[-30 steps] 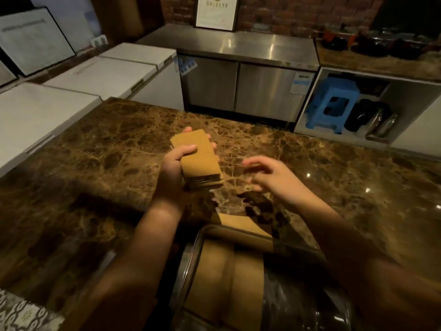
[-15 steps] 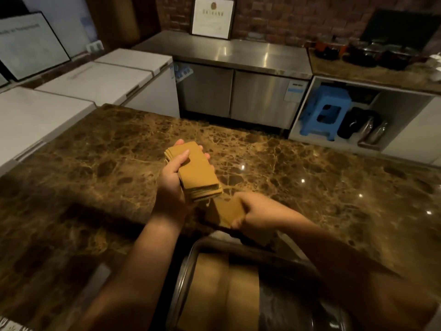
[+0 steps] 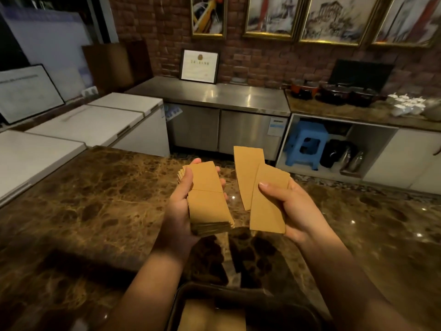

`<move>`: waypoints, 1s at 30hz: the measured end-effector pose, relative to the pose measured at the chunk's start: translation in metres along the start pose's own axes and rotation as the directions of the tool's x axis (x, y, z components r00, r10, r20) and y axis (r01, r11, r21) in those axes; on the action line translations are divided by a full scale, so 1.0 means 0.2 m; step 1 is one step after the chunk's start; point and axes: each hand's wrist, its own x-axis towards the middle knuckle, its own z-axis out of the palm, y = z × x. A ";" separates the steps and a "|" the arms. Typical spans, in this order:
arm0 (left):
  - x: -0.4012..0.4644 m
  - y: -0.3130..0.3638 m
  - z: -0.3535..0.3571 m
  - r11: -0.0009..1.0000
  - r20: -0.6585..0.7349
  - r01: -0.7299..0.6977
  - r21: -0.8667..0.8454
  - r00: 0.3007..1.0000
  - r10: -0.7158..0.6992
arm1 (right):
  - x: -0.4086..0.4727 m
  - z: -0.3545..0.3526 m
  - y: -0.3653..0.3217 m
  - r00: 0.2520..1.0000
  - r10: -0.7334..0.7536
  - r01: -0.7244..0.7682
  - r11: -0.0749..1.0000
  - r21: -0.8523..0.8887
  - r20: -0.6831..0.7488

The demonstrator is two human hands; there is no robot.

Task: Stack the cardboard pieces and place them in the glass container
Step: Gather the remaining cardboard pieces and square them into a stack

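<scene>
My left hand point(image 3: 177, 211) grips a thick stack of tan cardboard pieces point(image 3: 208, 201) above the brown marble counter point(image 3: 95, 211), thumb on the top piece. Beside it, my right hand point(image 3: 296, 211) holds two loose cardboard pieces point(image 3: 265, 194), fanned apart, with the thumb across the nearer one. The glass container point(image 3: 238, 292) sits at the counter's near edge below my arms. More cardboard lies inside it, partly cut off by the frame's bottom edge.
White chest freezers point(image 3: 83, 130) line the left side. A steel cabinet point(image 3: 214, 115) stands behind the counter. A blue stool point(image 3: 305, 144) sits in an open shelf at the right, with pots and white cups on the surface above.
My right hand picked up cardboard pieces near the container and raised them beside the stack. Both hands now sit higher, and the view has tilted up.
</scene>
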 end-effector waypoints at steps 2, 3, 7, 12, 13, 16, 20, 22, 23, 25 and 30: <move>-0.01 0.00 0.02 1.000 0.003 -0.019 -0.005 1.000 0.019 | -0.01 0.00 0.00 1.000 0.001 -0.001 1.000 0.022 0.017; -0.01 0.00 0.03 1.000 -0.004 -0.017 -0.006 1.000 0.016 | -0.02 0.00 0.00 0.999 -0.001 0.000 1.000 0.030 0.033; -0.04 0.01 0.07 0.997 -0.055 -0.008 0.081 0.998 0.012 | -0.05 0.03 0.00 0.990 -0.015 0.010 0.999 0.040 0.138; -0.05 0.02 0.11 0.984 -0.093 0.032 0.173 0.996 -0.016 | -0.05 0.06 0.00 0.990 -0.035 0.042 0.998 -0.045 0.136; -0.05 0.03 0.12 0.987 -0.097 0.053 0.154 0.995 -0.038 | -0.05 0.07 0.01 0.991 -0.037 0.043 0.998 -0.047 0.126; -0.05 0.03 0.11 0.983 -0.091 0.035 0.178 0.996 -0.019 | -0.05 0.08 0.01 0.996 -0.027 0.031 0.998 -0.046 0.083; -0.06 0.02 0.08 0.957 -0.061 -0.058 0.284 0.995 0.079 | -0.05 0.07 0.01 0.999 -0.004 0.004 1.000 -0.008 0.035; -0.06 0.02 0.08 0.962 -0.088 -0.053 0.266 0.993 0.079 | -0.06 0.07 0.01 0.999 -0.038 0.038 0.999 -0.030 -0.009; -0.06 0.02 0.09 0.961 -0.104 -0.050 0.271 0.991 0.081 | -0.06 0.07 0.01 0.996 -0.078 0.075 0.995 -0.064 -0.046; -0.05 0.03 0.09 0.946 -0.136 -0.059 0.318 0.985 0.108 | -0.06 0.07 0.01 0.975 -0.188 0.165 0.970 -0.180 -0.121; -0.04 0.00 0.12 0.932 -0.132 -0.153 0.330 0.970 0.206 | -0.16 0.14 0.06 0.821 -0.570 0.448 0.623 -0.641 0.019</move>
